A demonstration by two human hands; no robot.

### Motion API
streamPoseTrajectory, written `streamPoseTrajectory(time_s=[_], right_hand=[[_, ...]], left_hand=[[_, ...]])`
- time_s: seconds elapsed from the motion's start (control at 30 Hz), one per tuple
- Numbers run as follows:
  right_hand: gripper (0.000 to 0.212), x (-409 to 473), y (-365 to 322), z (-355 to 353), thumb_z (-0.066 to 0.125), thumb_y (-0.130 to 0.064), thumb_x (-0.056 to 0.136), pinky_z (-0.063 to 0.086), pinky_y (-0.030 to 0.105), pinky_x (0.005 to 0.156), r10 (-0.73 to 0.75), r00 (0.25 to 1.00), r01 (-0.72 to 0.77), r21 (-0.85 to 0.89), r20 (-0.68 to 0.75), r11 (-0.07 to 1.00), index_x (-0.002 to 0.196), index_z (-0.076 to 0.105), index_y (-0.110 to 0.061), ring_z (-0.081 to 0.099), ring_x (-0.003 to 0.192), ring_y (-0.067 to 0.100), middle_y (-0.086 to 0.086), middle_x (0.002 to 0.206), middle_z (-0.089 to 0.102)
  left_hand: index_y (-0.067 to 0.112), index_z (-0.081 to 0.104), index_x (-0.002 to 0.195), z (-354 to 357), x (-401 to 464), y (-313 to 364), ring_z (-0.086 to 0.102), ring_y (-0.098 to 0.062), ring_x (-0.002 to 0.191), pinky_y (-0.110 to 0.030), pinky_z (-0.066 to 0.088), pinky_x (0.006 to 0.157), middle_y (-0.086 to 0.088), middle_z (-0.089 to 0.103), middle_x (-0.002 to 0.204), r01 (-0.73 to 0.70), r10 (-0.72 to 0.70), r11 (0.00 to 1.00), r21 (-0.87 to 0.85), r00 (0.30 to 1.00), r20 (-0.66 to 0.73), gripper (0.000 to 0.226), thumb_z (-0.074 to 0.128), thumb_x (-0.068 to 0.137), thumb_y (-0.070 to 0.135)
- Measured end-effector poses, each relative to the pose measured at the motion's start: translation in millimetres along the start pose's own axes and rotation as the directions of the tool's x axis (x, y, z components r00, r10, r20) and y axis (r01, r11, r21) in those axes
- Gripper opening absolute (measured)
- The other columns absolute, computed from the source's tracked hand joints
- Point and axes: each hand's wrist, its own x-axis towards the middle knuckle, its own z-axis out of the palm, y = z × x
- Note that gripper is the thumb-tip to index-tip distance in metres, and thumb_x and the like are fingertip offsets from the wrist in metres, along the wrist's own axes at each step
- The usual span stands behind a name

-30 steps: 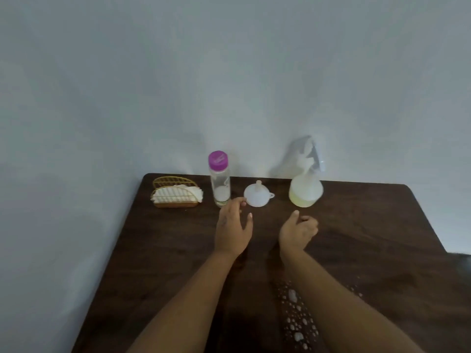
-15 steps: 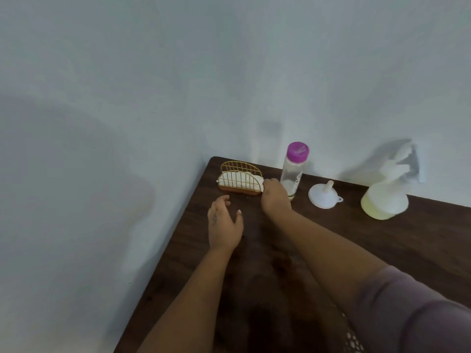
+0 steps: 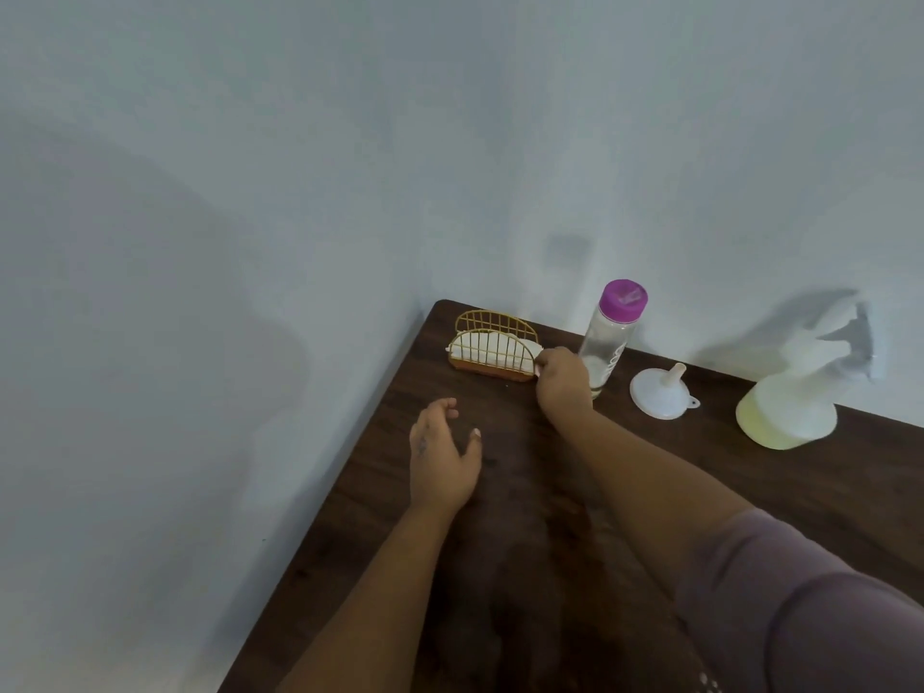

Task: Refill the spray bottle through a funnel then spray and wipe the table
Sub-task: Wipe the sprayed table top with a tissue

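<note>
One spray bottle (image 3: 790, 407) stands upright at the right edge of the frame, its blurred head pointing right. One white funnel (image 3: 659, 392) rests mouth-down, spout up, left of it. One purple-capped bottle (image 3: 611, 332) stands upright. One wire holder (image 3: 492, 345) holds white napkins (image 3: 480, 353). The right hand (image 3: 562, 380) pinches their end; the left hand (image 3: 440, 455) hovers, fingers relaxed, over the table (image 3: 750, 482).

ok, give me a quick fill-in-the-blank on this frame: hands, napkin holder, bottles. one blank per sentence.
1. The right hand pinches the white napkins in the gold wire ____.
2. The clear bottle has a ____ cap.
3. The white funnel lies on the table between the clear bottle and the ____ bottle.
4. The left hand holds ____.

Missing words: holder; purple; spray; nothing
</note>
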Motion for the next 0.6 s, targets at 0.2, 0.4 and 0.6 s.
streamPoseTrajectory(time_s=[0.2,0.4,0.6], right_hand=[[0.021,-0.5,-13.9,-15.4,0.049,-0.001,0.091,0.037,0.026,0.072,-0.025,0.991,0.04,0.113,-0.132,0.993,0.101,0.067,0.001,0.058,0.092,0.029,0.017,0.105,0.057],[0.015,8.8,-39.2,-46.1,0.06,-0.007,0.085,0.039,0.021,0.073,-0.015,0.974,0.065,0.22,-0.224,0.973,0.092,0.072,-0.001,0.061,0.093,0.023,0.012,0.103,0.062],[0.018,15.5,-54.7,-71.6,0.054,-0.016,0.089,0.044,0.017,0.068,0.092,0.973,0.012,0.448,-0.21,0.894,0.096,0.069,-0.009,0.06,0.083,0.013,0.001,0.101,0.064]], left_hand=[[0.021,0.045,0.132,-1.0,0.0,10.9,0.046,-0.011,0.116,-0.027,0.044,0.094,0.009,0.051,0.121,-0.003,0.003,1.0,-0.007,1.0,0.015,0.047,0.065,0.089,0.023],[0.022,0.046,0.13,-1.7,5.3,21.7,0.046,-0.011,0.117,-0.035,0.048,0.098,0.01,0.051,0.12,0.018,-0.017,0.999,-0.031,1.0,0.02,0.046,0.066,0.089,0.025],[0.021,0.046,0.131,-3.5,6.9,25.9,0.046,-0.012,0.118,-0.034,0.049,0.097,0.009,0.052,0.121,0.064,-0.064,0.997,-0.031,0.998,-0.002,0.049,0.068,0.087,0.023]])
